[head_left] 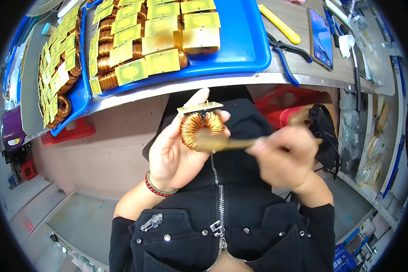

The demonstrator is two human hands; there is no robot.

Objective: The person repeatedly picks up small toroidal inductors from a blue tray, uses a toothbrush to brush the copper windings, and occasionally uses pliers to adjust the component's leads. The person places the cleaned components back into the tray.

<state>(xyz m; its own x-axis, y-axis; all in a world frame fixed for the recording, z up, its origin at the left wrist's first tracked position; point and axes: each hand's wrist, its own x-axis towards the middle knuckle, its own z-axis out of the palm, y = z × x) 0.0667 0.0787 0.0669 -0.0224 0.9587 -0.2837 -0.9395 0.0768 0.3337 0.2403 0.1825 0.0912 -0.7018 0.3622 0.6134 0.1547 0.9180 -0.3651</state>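
My left hand (177, 149) is closed around a copper-wound toroidal coil (192, 128) with a small yellowish board (199, 107) on top. It holds the coil upright above my lap, the board facing the bench. Blurred by motion, my right hand (288, 154) grips a thin tan brush (238, 144) by its handle. The brush's head lies across the lower right of the coil, and its bristles are too smeared to make out clearly.
On the bench ahead, a blue tray (245, 59) holds rows of similar coils with boards; a second blue tray (79, 111) at left holds more. To the right lie a yellow utility knife (280, 25), blue-handled pliers (288, 56) and a phone (321, 38). A black bag (326, 136) hangs below.
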